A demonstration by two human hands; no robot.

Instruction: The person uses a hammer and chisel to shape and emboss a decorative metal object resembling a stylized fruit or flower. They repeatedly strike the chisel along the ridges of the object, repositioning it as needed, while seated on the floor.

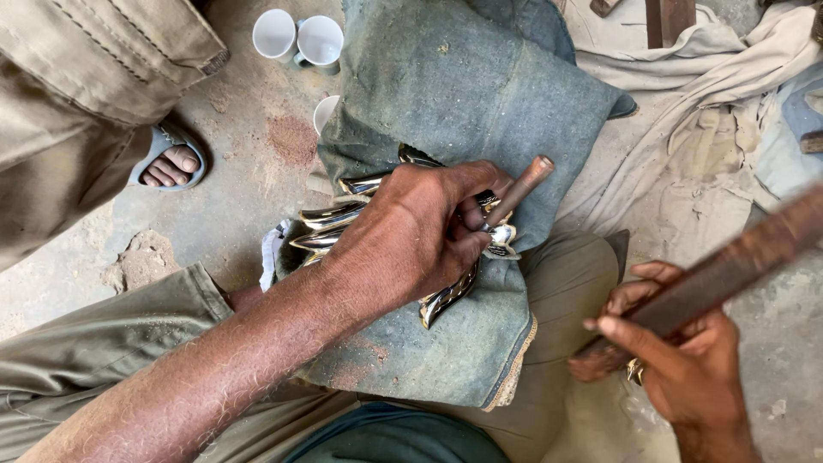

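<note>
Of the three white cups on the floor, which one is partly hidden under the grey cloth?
The lowest cup, nearest the left hand: the cloth covers its right side. The two upper cups stand side by side, fully visible.

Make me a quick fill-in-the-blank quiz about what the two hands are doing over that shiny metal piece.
1. The left hand holds a thin ____ rod against the shiny metal piece.
2. The right hand grips a ____ handle.
3. The metal piece rests on a grey ____.
4. Near the top stand white ____.

Missing words: metal; wooden; cloth; cups
</note>
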